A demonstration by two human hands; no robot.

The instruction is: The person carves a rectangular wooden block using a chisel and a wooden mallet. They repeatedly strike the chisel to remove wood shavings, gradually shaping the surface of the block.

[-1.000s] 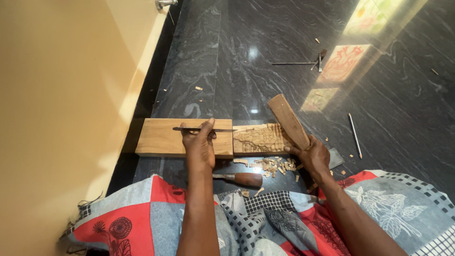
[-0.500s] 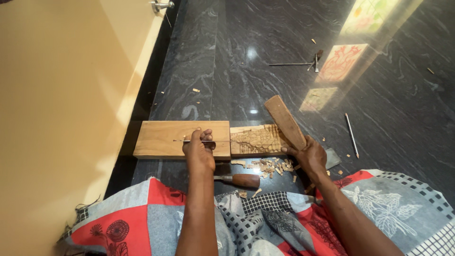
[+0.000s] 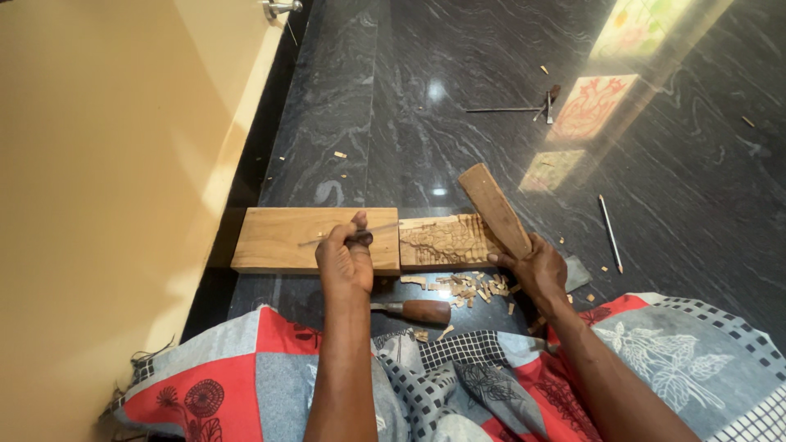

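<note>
Hands were both at work over the plank (image 3: 278, 239), a pale length of wood that lay flat on the dark stone floor (image 3: 393, 98) and served as our landmark. There was only the head view.

Our left hand (image 3: 345, 260) rested on the plank's near edge, toward its right end, with the fingers curled shut around a chisel (image 3: 348, 236). The thin metal shank lay almost flat across the plank's top, one end pointing left over the bare wood and the other right toward the carved block (image 3: 446, 240).

That block butted against the plank's right end, and its top was cut with fine relief. Our right hand (image 3: 536, 270) sat just beyond the block, further right of the plank, and was closed around the lower end of a mallet (image 3: 494, 209). The mallet was a flat brown wooden bat, tilted up and away to the left, so that its far end hung above the block.

Chips (image 3: 467, 286) lay scattered on the floor near the plank's right end, on our side of the block. A second chisel (image 3: 413, 311) with a wooden handle lay just nearer to us than the plank. A patterned cloth (image 3: 246, 376) covered our lap below it. Well beyond the plank's right end lay a pencil (image 3: 611, 233).
</note>
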